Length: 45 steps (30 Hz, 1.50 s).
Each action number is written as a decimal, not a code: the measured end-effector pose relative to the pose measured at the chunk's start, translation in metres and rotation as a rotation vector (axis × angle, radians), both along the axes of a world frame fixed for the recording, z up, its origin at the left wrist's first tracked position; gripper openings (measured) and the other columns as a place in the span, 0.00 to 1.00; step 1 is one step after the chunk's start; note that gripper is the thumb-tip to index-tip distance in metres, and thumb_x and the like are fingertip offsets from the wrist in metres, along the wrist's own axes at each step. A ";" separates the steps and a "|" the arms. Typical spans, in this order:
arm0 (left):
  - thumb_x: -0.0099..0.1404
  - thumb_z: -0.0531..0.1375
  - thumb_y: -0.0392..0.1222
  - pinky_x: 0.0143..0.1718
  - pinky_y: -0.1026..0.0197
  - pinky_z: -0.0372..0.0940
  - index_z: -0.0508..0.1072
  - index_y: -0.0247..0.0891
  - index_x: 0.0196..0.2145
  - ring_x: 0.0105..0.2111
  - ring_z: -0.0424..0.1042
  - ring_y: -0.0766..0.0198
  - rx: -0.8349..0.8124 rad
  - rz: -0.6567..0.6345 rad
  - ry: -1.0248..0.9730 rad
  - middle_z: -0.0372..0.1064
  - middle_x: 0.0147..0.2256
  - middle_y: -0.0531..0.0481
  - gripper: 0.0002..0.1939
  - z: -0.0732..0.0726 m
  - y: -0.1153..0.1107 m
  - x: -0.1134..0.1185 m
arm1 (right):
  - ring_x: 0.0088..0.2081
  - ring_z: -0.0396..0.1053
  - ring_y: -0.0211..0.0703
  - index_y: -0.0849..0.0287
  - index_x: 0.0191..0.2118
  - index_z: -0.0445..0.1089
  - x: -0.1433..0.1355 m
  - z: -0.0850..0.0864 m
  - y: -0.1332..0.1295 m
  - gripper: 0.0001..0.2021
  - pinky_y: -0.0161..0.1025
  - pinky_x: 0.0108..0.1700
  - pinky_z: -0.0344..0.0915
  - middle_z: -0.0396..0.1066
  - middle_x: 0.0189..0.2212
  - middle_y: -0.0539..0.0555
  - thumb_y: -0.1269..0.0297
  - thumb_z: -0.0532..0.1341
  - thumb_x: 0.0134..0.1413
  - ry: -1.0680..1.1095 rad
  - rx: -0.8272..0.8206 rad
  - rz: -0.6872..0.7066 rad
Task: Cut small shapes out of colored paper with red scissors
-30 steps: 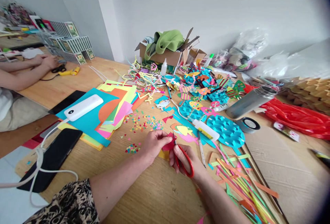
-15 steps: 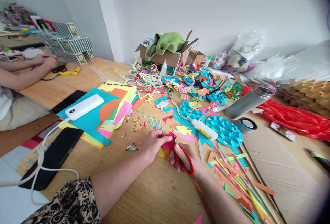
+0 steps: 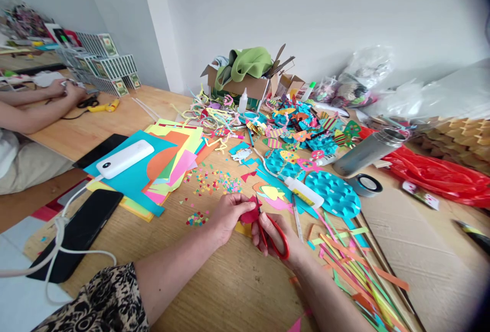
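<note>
Between the thumb and fingers of my left hand point(image 3: 229, 215) is a small piece of red paper point(image 3: 250, 213). My right hand point(image 3: 278, 235) is closed on scissors with red handles point(image 3: 284, 240); their blades meet the paper's right edge. A yellow paper piece point(image 3: 243, 229) lies under my hands. Just beyond them are a yellow fish-shaped cutout point(image 3: 272, 193), a red paper scrap point(image 3: 248, 175) and a white glue bottle point(image 3: 304, 192). Tiny coloured paper bits point(image 3: 214, 181) are scattered left of the cutouts.
Coloured paper sheets point(image 3: 179, 143) lie at left under a white power bank point(image 3: 125, 158), near a black phone point(image 3: 76, 235). Paper strips point(image 3: 356, 260), a steel flask point(image 3: 369, 152) and cardboard point(image 3: 417, 250) are at right. Another person's hands point(image 3: 69, 90) are at far left.
My hands, the scissors and the red paper keep almost the same place. At far left, the other person's hands have shifted slightly, and something pale shows between them.
</note>
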<state>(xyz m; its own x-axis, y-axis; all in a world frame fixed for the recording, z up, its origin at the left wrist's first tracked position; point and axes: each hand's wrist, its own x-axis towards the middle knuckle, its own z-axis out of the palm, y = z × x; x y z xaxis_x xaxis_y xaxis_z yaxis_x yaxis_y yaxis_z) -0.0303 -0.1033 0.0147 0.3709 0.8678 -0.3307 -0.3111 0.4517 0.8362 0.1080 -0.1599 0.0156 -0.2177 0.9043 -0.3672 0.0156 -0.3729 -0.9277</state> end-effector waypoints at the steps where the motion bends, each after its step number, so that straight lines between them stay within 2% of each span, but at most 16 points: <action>1: 0.45 0.69 0.43 0.24 0.65 0.54 0.71 0.35 0.21 0.21 0.60 0.70 0.001 0.002 0.001 0.66 0.20 0.53 0.12 0.000 0.000 0.000 | 0.13 0.59 0.31 0.62 0.25 0.66 0.000 -0.001 0.000 0.32 0.29 0.16 0.49 0.68 0.17 0.51 0.32 0.55 0.50 -0.001 0.004 0.003; 13: 0.47 0.68 0.43 0.23 0.65 0.53 0.70 0.35 0.20 0.21 0.60 0.70 0.027 -0.001 0.015 0.65 0.20 0.53 0.12 0.000 0.000 0.000 | 0.13 0.60 0.30 0.62 0.24 0.66 0.000 -0.001 0.001 0.32 0.29 0.16 0.51 0.68 0.17 0.51 0.32 0.56 0.49 -0.001 0.017 -0.008; 20: 0.47 0.68 0.45 0.19 0.66 0.48 0.69 0.35 0.21 0.17 0.59 0.71 0.016 0.001 0.057 0.65 0.18 0.54 0.13 0.001 -0.001 0.001 | 0.12 0.60 0.29 0.62 0.23 0.65 0.001 -0.002 0.002 0.33 0.28 0.15 0.52 0.68 0.17 0.51 0.30 0.57 0.47 -0.010 0.000 -0.018; 30: 0.47 0.67 0.44 0.22 0.65 0.53 0.69 0.35 0.22 0.20 0.61 0.70 0.023 -0.008 0.043 0.66 0.20 0.53 0.12 -0.002 0.000 0.001 | 0.11 0.59 0.29 0.62 0.23 0.66 0.000 -0.003 0.003 0.32 0.29 0.15 0.51 0.68 0.16 0.51 0.31 0.57 0.46 -0.019 0.011 -0.026; 37: 0.48 0.65 0.44 0.28 0.64 0.57 0.72 0.35 0.24 0.24 0.65 0.67 0.104 0.033 0.139 0.70 0.23 0.52 0.10 0.002 0.002 0.000 | 0.11 0.59 0.29 0.63 0.24 0.66 0.000 -0.005 0.002 0.33 0.28 0.15 0.50 0.68 0.16 0.51 0.30 0.58 0.45 -0.030 -0.014 -0.013; 45: 0.48 0.65 0.42 0.27 0.65 0.56 0.71 0.35 0.23 0.23 0.63 0.69 0.121 0.012 0.142 0.69 0.22 0.53 0.09 0.002 0.003 -0.001 | 0.13 0.61 0.30 0.63 0.25 0.66 0.001 -0.006 0.003 0.32 0.29 0.16 0.51 0.69 0.17 0.52 0.32 0.58 0.48 -0.038 0.020 0.015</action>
